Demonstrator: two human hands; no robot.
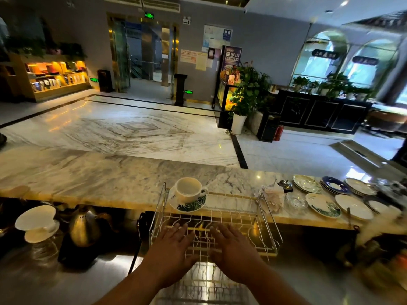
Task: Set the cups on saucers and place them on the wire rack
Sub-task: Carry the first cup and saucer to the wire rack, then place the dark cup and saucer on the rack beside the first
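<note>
One cup racked, more to go
Cup point(189, 189) on saucer point(189, 206) sits in the far-left corner of the wire rack point(231, 216); left hand point(170, 245) and right hand point(233, 247) spread flat, empty, over its near side; bare saucers point(322, 204) wait right.

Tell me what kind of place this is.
Likely a hotel lobby café bar: a long white marble counter, glass elevator doors across a polished marble floor, and a steel gooseneck kettle.

Both forearms point(134, 285) run off the bottom edge. The left hand point(170, 245) and right hand point(233, 247) cover the wire rack's point(231, 214) near wires; contact with them is unclear. The far-right plates point(383, 208) smear into blur.
</note>
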